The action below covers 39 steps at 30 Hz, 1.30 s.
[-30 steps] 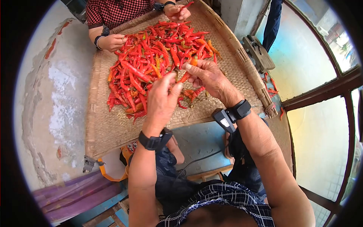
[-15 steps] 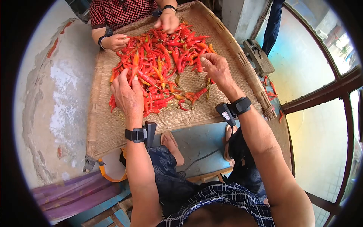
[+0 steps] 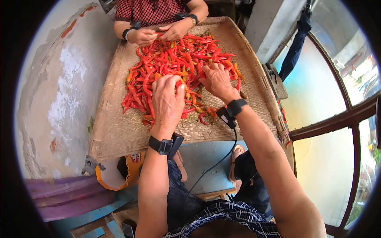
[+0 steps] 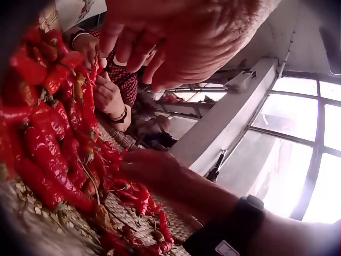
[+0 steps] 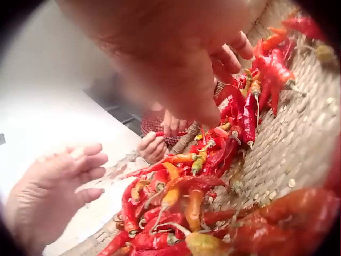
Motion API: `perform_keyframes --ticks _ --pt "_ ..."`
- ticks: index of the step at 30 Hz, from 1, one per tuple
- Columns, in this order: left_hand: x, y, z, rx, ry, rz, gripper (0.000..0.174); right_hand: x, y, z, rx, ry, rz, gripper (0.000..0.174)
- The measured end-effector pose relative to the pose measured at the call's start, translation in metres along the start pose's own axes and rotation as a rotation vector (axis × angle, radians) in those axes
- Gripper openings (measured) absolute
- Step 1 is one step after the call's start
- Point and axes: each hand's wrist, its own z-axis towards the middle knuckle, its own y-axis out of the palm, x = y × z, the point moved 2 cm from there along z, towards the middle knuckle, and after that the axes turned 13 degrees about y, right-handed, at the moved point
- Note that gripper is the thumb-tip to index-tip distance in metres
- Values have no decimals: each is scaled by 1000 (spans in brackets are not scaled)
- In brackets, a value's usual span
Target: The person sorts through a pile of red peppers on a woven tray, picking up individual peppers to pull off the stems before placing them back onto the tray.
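Red, orange and a few yellowish peppers (image 3: 139, 85) lie heaped on a woven tray (image 3: 115, 133). Over the near side of the heap is my left hand (image 3: 168, 103), its fingers loosely bent; the right wrist view shows this left hand (image 5: 53, 186) with fingers spread and nothing in them. My right hand (image 3: 219, 82) reaches down to peppers at the heap's right part. In the right wrist view my right hand (image 5: 165, 64) has thumb and fingers apart, close to red peppers (image 5: 249, 120); whether they touch is unclear.
Across the tray another person's hands (image 3: 174, 31) hold a pepper over the far edge. A plastered wall (image 3: 59, 99) stands at the left. To the right are a window (image 3: 325, 170), a dark umbrella (image 3: 295, 51) and a few peppers beside the tray.
My left hand has let go of an orange-red pepper and moved right. My right hand has come down to the heap. The other person's hands have come together. The head view has shifted.
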Motion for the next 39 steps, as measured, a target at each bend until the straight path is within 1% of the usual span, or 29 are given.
perform_keyframes --ticks 2,3,5,7,9,10,11,13,14,15,17,18,20,21,23,24,25,26,29,30,31,32,33,34,35,36,37,38,39 --pt "0 0 0 12 3 6 24 -7 14 7 -26 -49 -131 49" --pt "1 1 0 19 24 3 24 -11 17 10 -37 -63 -131 49" --pt "2 0 -1 30 11 -8 23 -14 23 15 -191 -7 -190 37" --pt "4 1 -1 -33 9 -26 23 -10 25 17 -235 -14 -222 33" --pt "3 2 -2 -42 -12 -41 22 1 24 11 -119 -76 -163 29" --pt "3 3 -4 -35 7 -37 22 8 22 3 -65 -92 -163 21" --pt "3 4 -4 -27 27 -32 22 16 19 -4 -82 -90 -169 21" --pt "4 7 -4 -44 24 -47 22 25 9 -22 -126 -215 -31 17" --pt "6 8 -3 -56 39 -43 22 31 3 -31 -227 -168 -26 12" --pt "10 11 -5 -75 56 -47 22 27 -9 -42 -250 -156 -26 12" --pt "16 20 -10 -107 58 -69 22 26 -31 -62 -177 -140 32 10" --pt "18 25 -13 -141 83 -59 22 33 -27 -67 -139 -129 66 8" --pt "22 34 -19 -238 137 -54 23 33 -38 -72 -135 -104 91 9" --pt "21 38 -24 -280 116 -70 23 35 -44 -75 -134 -103 100 10" --pt "28 56 -26 -229 308 -75 29 46 -38 -70 -98 -180 118 13" --pt "47 54 -29 -273 294 -122 29 45 -40 -80 -139 -129 116 13" --pt "62 44 -20 -357 190 -180 35 39 -45 -74 -134 -120 33 7" --pt "67 39 -11 -429 88 -217 41 33 -49 -65 -118 -126 -45 14" --pt "64 50 -8 -544 42 -232 46 32 -53 -62 -109 -143 86 17" --pt "50 65 -17 -482 53 -341 40 34 -46 -61 -106 -142 79 17" --pt "43 70 -22 -477 68 -346 40 36 -37 -61 -64 -211 162 14" --pt "36 72 -24 -475 85 -324 42 40 -33 -60 -12 -282 244 20" --pt "33 74 -24 -471 101 -297 44 39 -36 -68 -82 -194 287 25" --pt "34 75 -25 -467 47 -289 43 34 -46 -72 -138 -141 296 26" --pt "37 75 -22 -457 64 -274 43 31 -53 -70 -193 -93 306 27" --pt "41 75 -19 -447 31 -315 42 30 -53 -68 -175 -101 315 27" --pt "43 74 -19 -441 -4 -356 41 31 -51 -69 -161 -82 418 25" --pt "40 75 -20 -439 25 -284 42 31 -49 -69 -148 -63 519 23" --pt "39 73 -19 -434 37 -275 42 29 -49 -68 -134 -70 523 23"
